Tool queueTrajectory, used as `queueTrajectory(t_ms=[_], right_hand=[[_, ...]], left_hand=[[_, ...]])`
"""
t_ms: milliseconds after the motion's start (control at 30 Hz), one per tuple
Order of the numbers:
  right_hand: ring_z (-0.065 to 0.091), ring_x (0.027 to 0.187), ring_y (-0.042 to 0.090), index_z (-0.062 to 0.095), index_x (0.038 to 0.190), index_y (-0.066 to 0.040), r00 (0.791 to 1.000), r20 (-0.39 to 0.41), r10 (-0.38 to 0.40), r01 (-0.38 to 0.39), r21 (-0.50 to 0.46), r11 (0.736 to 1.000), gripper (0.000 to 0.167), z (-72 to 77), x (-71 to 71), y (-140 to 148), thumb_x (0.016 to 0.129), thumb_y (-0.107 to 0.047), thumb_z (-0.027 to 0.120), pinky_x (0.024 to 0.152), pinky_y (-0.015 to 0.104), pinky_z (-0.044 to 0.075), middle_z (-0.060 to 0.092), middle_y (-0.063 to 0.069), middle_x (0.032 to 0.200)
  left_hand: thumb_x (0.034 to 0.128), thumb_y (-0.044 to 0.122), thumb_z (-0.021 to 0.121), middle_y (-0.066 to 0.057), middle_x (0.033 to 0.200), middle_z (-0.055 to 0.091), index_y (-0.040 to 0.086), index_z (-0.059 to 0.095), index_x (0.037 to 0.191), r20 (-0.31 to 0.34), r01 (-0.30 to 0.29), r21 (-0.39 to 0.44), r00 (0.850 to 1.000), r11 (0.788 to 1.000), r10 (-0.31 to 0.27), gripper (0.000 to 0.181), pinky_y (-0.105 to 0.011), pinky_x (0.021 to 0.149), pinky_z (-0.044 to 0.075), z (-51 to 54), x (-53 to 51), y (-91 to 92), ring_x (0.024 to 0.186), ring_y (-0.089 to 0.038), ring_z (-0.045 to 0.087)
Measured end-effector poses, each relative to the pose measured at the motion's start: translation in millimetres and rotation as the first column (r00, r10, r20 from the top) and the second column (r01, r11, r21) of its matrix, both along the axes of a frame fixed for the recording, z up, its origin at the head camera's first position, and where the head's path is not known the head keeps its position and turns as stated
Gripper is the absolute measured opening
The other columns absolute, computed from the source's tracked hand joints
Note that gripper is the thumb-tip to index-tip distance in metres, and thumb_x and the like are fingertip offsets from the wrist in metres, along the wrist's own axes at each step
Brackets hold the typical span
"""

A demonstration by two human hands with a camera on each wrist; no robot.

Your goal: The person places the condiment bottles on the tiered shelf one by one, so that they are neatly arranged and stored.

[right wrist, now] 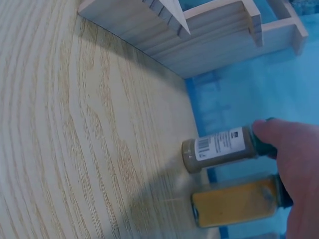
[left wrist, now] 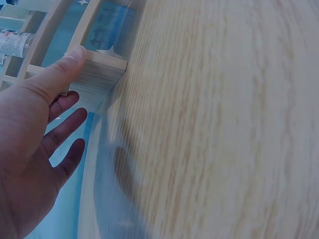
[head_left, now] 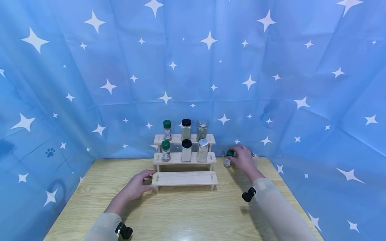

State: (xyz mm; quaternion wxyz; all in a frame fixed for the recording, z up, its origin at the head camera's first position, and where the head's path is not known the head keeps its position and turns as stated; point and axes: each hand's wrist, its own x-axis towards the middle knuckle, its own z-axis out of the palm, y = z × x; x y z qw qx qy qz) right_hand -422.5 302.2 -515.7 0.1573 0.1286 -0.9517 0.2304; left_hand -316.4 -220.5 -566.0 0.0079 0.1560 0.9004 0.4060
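Observation:
A three-tier wooden rack (head_left: 185,179) stands at the back of the table. My left hand (head_left: 136,185) holds its bottom tier at the left end, thumb at the front corner; the left wrist view shows the other fingers spread loosely beside the side panel. To the right of the rack, my right hand (head_left: 245,160) pinches the green cap of a small spice jar (head_left: 227,163). In the right wrist view this spice jar (right wrist: 219,145) has a white barcode label. Close beside it is a jar of orange-yellow powder (right wrist: 235,203), partly behind the hand.
On the middle tier are a green-capped jar (head_left: 166,154), a black-capped jar (head_left: 186,154) and a silver-capped jar (head_left: 202,154). Three similarly capped jars, one a black-capped jar (head_left: 186,132), stand on the top tier. A starry blue curtain (head_left: 193,73) hangs behind the table (head_left: 187,211).

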Motion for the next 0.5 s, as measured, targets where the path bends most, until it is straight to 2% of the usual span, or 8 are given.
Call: queueTrajectory(t_ms=[167, 300, 500], right_hand=[[0.055, 0.129, 0.047, 0.074, 0.135, 0.002, 0.999, -0.027, 0.026, -0.028, -0.050, 0.998, 0.044, -1.8, 1.3, 3.2, 0.099, -0.019, 0.087, 0.107, 0.067, 0.042, 0.073, 0.023, 0.130], [0.056, 0.124, 0.043, 0.073, 0.136, 0.002, 0.999, -0.037, 0.017, -0.021, -0.096, 0.995, 0.043, -2.4, 2.8, 5.6, 0.101, -0.021, 0.085, 0.100, 0.063, 0.048, 0.072, 0.022, 0.129], [0.057, 0.124, 0.045, 0.071, 0.140, 0.000, 0.999, -0.032, 0.014, -0.021, -0.222, 0.975, 0.044, 4.8, 12.7, 4.7, 0.103, -0.021, 0.083, 0.097, 0.063, 0.055, 0.067, 0.023, 0.133]], left_hand=[[0.0947, 0.027, 0.091, -0.011, 0.154, 0.063, 0.012, 0.060, 0.159, 0.017, -0.015, 0.006, 1.000, 1.000, 0.015, 0.073, -0.060, 0.114, 0.053, -0.3, -1.1, 1.1, 0.133, -0.034, 0.064], [0.0945, 0.027, 0.092, -0.011, 0.154, 0.063, 0.012, 0.060, 0.159, 0.024, -0.018, 0.005, 1.000, 1.000, 0.018, 0.073, -0.060, 0.114, 0.053, 0.3, -0.9, 1.6, 0.134, -0.035, 0.064], [0.0948, 0.029, 0.091, -0.010, 0.153, 0.063, 0.012, 0.060, 0.159, 0.017, -0.023, 0.003, 1.000, 1.000, 0.023, 0.073, -0.062, 0.113, 0.053, 0.6, 0.2, 1.2, 0.134, -0.036, 0.064]])
